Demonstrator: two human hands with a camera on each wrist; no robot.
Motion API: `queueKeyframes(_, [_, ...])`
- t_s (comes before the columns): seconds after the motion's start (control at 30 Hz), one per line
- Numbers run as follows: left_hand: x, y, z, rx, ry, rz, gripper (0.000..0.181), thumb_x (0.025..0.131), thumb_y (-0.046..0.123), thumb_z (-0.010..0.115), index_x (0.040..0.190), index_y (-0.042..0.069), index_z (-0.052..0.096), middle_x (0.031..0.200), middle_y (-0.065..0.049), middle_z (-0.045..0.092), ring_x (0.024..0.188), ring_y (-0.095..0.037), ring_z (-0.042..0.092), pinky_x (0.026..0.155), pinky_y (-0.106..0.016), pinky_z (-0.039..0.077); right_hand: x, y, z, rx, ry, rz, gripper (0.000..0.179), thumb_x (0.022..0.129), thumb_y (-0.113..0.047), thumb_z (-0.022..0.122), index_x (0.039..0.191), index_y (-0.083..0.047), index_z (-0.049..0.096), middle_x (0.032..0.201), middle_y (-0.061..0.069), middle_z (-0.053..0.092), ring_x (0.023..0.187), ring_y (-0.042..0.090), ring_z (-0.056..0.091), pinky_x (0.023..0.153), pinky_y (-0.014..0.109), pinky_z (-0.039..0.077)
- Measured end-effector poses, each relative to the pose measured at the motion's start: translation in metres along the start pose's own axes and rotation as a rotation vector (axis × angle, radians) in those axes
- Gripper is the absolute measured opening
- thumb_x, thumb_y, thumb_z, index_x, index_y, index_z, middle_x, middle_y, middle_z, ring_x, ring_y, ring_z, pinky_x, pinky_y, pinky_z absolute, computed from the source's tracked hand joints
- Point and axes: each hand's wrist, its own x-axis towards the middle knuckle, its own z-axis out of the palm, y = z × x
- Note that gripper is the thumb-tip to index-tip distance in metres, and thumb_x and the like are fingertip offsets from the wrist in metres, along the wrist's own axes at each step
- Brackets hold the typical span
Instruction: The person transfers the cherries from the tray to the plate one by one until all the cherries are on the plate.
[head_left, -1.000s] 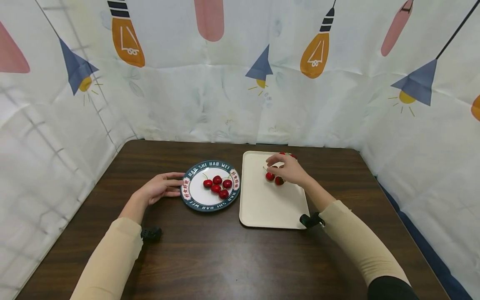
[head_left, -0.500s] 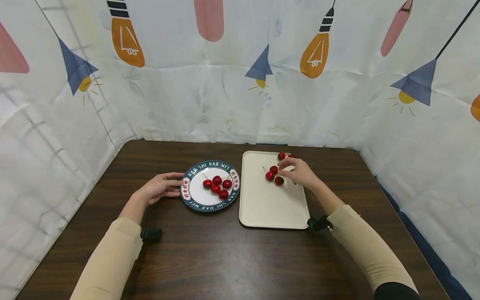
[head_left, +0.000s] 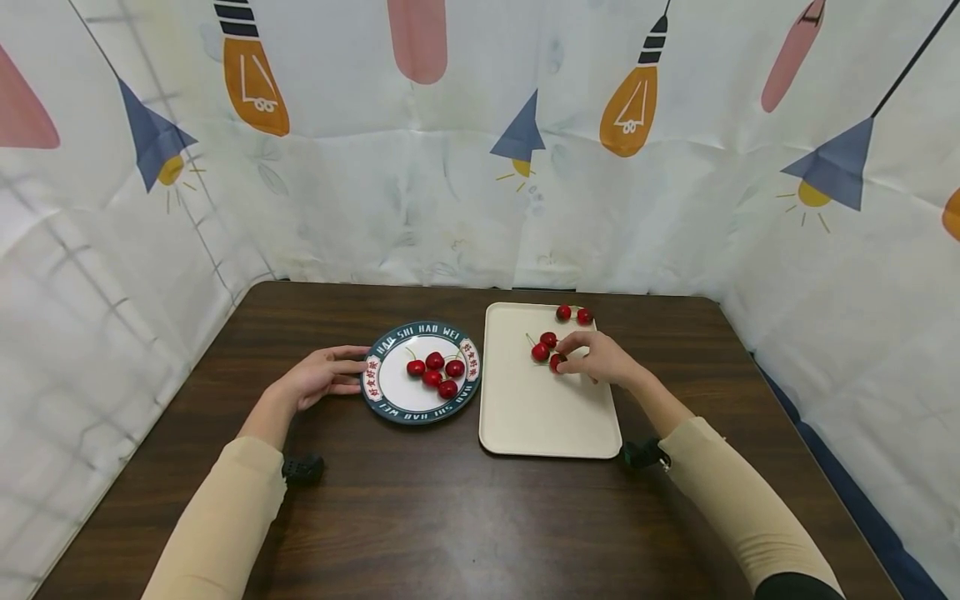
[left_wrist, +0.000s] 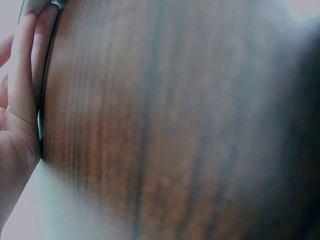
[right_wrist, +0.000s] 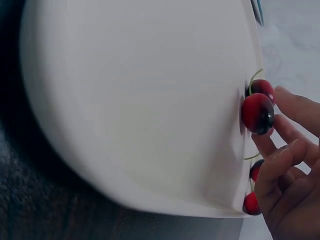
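My left hand (head_left: 324,377) reaches from the left, its straight fingers touching the rim of a round plate (head_left: 420,414) with a dark blue-green lettered border. Several red cherries (head_left: 432,377) lie on that plate. The left wrist view shows the fingers (left_wrist: 22,75) along the plate's edge. Over a cream rectangular tray (head_left: 540,417), my right hand (head_left: 603,360) pinches a dark red cherry (head_left: 556,363) between thumb and fingers; that cherry (right_wrist: 257,114) also shows in the right wrist view. Beside it lie two cherries (head_left: 540,352), one with a stem.
Two more cherries (head_left: 573,314) sit at the tray's far right corner. Plate and tray stand side by side on a dark wooden table (head_left: 450,517). A white patterned cloth (head_left: 420,208) hangs behind and at both sides.
My right hand has drawn back from the tray's far part, uncovering the far cherries, and come down onto the nearest one of the closer group. The left hand and plate have stayed still.
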Motion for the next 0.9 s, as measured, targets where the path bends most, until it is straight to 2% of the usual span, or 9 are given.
queueKeyframes(0.53, [-0.0002, -0.0021, 0.0001, 0.005, -0.013, 0.01, 0.065, 0.104, 0.02, 0.064, 0.159, 0.002, 0.035, 0.141, -0.021, 0.049, 0.098, -0.021, 0.07, 0.092, -0.036, 0.059, 0.0007, 0.0027, 0.0065, -0.008, 0.018, -0.004, 0.032, 0.091, -0.012, 0.078, 0.121, -0.006, 0.068, 0.12, 0.013, 0.063, 0.052, 0.017, 0.043, 0.047, 0.031, 0.044])
queueKeyframes(0.9, [0.0, -0.0019, 0.0, 0.013, -0.011, 0.014, 0.065, 0.104, 0.021, 0.064, 0.159, 0.002, 0.035, 0.144, -0.023, 0.046, 0.099, -0.02, 0.07, 0.092, -0.036, 0.058, 0.0011, -0.0059, -0.0025, -0.012, 0.039, -0.038, 0.029, 0.09, -0.015, 0.081, 0.116, -0.009, 0.069, 0.116, 0.011, 0.064, 0.054, 0.019, 0.047, 0.046, 0.03, 0.044])
